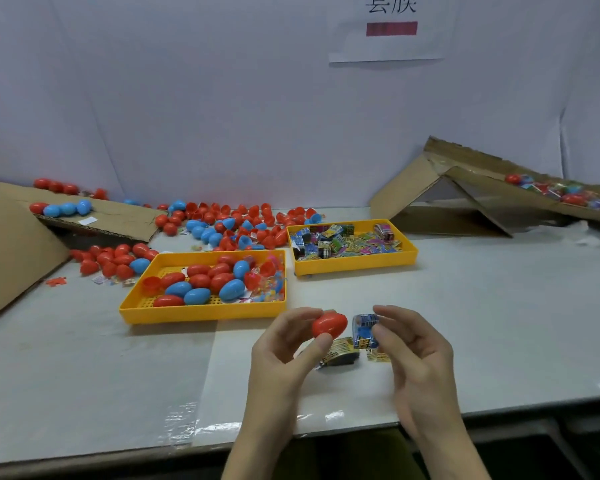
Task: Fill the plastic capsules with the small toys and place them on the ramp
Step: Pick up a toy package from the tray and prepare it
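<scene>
The left hand [284, 344] holds a red capsule [329, 325]. Its fingers [300, 317] and thumb are curled round the capsule and pinch it. The right hand [414, 348] pinches a blue toy packet [363, 329] just beside the capsule (they are very close, but I cannot tell if they touch). Both things are held up over the front of the desk [499, 323]. Under them a gold packet [340, 351] lies on the desk. Behind the hands is a yellow tray [201, 311] with red and blue capsules in it. To its right a second tray [355, 267] is full of toy packets. More capsules lie in a heap [239, 223] at the back. The cardboard ramp [482, 187] is at the far right, with some capsules and packets on it.
</scene>
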